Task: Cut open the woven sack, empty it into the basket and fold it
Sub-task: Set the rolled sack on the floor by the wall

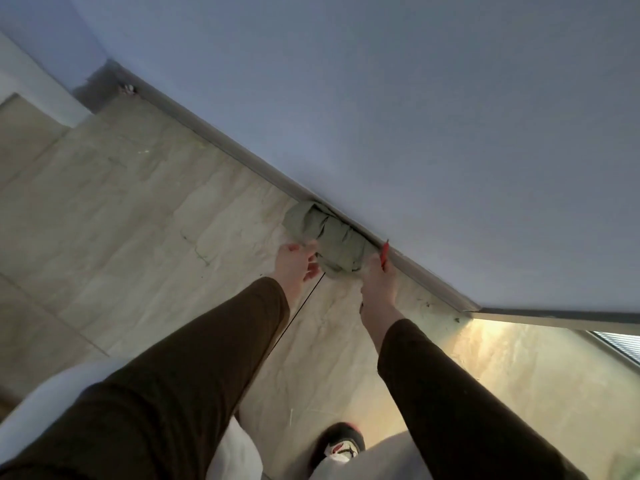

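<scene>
A crumpled pale green woven sack (325,233) lies on the tiled floor, pressed against the skirting board. My left hand (297,266) is at its left end with the fingers closed on the sack's edge. On the sack's right end rests my right hand (375,284), which grips a thin red cutter (384,252) pointing up toward the wall. A thin black cord (301,313) runs from under the sack down toward me. No basket is in view.
A grey-blue wall (415,116) fills the upper right, with a skirting board (214,136) along its foot. Beige floor tiles (121,209) spread to the left. My shoe (341,441) stands below the hands. Brightly lit floor (526,368) shows at the right, past the wall's corner.
</scene>
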